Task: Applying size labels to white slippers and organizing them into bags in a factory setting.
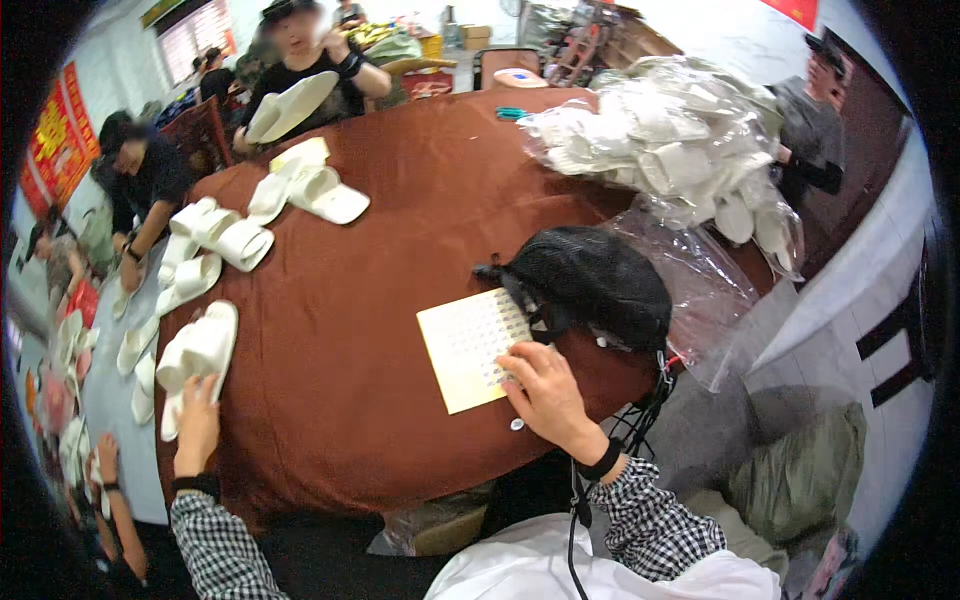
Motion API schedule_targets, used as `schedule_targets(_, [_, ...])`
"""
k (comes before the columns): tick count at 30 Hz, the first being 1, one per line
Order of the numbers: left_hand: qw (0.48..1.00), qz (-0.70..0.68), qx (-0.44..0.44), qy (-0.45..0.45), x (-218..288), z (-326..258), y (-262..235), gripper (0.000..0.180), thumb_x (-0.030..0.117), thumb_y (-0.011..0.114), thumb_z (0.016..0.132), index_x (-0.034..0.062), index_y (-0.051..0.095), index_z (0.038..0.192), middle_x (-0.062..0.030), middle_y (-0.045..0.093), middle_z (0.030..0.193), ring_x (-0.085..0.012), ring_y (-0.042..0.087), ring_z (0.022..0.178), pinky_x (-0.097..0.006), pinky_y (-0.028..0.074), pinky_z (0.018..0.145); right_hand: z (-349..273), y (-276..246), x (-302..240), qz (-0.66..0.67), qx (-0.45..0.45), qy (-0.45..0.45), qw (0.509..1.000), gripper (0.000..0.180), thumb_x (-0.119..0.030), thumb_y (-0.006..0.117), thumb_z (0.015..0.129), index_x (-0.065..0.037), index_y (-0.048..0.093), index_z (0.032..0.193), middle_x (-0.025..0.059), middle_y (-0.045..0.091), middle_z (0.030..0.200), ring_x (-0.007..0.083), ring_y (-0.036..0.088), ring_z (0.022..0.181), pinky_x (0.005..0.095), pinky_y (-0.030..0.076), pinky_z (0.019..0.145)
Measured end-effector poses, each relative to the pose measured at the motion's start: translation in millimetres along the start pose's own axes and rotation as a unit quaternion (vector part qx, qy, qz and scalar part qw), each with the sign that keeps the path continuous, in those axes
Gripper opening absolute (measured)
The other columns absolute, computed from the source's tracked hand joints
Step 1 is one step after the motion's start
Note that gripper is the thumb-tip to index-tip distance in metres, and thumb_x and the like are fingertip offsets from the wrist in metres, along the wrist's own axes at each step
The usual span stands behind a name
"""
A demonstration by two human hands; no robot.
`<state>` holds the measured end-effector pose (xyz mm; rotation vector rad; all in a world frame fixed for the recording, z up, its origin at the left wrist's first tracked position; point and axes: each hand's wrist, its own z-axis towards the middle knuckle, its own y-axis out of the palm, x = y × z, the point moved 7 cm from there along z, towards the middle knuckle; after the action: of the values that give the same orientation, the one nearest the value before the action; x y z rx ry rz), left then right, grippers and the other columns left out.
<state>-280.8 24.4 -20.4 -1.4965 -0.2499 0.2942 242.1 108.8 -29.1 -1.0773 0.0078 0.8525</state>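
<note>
At the left edge of the round table, my left hand (198,425) is closed on the near end of a pair of white slippers (200,345). Its fingers reach onto the slippers, which lie close together. My right hand (548,398) bends over the right side of a pale yellow sheet of small round stickers (460,345), its fingertips pressed to the sheet. Whether a sticker is between those fingers is too small to tell. A small round white sticker (517,425) lies on the brown tablecloth beside my right thumb.
A black bag (590,285) lies against the sheet's far side. Clear plastic bags of white slippers (680,130) are heaped at the far right. More white slippers (225,235) line the table's left edge. Across the table a person holds a slipper (292,107); others work along the left.
</note>
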Motion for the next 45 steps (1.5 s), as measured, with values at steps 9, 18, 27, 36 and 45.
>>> schedule_targets(9, [0.976,0.057,0.095,-0.188,-165,31,54,0.042,0.016,0.049,0.097,0.0071,0.043,0.138,-0.0239,0.044,0.136,-0.0416,0.05,0.118,-0.048,0.043,0.097,-4,5,5,-0.009,-0.004,0.014,1.0,0.032,-0.019,0.065,0.086,-0.01,0.059,0.116,0.0114,0.055,0.12,0.0308,0.051,0.117,0.0464,0.04,0.101])
schedule_targets(18, [0.942,0.178,0.03,-0.283,-139,51,54,0.069,0.014,0.054,0.093,0.0179,0.021,0.153,-0.017,0.015,0.158,-0.0388,0.018,0.144,-0.061,0.026,0.109,17,-30,8,0.161,-0.173,-0.025,0.971,0.044,-0.024,0.061,0.094,0.002,0.051,0.128,0.0243,0.05,0.129,0.0401,0.048,0.122,0.0428,0.041,0.103])
schedule_targets(27, [0.992,-0.082,-0.075,0.065,84,54,7,0.061,0.027,0.056,0.093,0.0148,0.032,0.148,-0.0145,0.018,0.157,-0.0386,0.012,0.146,-0.064,0.014,0.112,128,-82,41,-0.004,-0.213,-0.036,0.976,0.036,-0.03,0.06,0.091,-0.001,0.063,0.112,0.02,0.062,0.111,0.0364,0.058,0.108,0.0421,0.046,0.095])
schedule_targets(36, [0.96,-0.085,-0.201,0.174,179,19,10,0.068,0.044,0.049,0.096,0.0202,0.022,0.153,-0.0211,0.001,0.159,-0.0429,-0.002,0.146,-0.065,0.003,0.113,233,-41,162,-0.28,-0.118,-0.001,0.953,0.033,-0.027,0.065,0.082,-0.001,0.066,0.103,0.018,0.053,0.12,0.0371,0.055,0.112,0.0484,0.05,0.089])
schedule_targets(45, [0.955,-0.121,-0.194,0.188,174,19,18,0.067,0.047,0.045,0.098,0.0187,0.021,0.154,-0.0244,-0.003,0.158,-0.0462,-0.009,0.145,-0.068,-0.005,0.109,275,-53,243,-0.35,-0.006,0.149,0.925,0.052,-0.032,0.066,0.081,-0.018,0.057,0.13,0.0179,0.015,0.158,0.0443,0.017,0.143,0.0619,0.02,0.112])
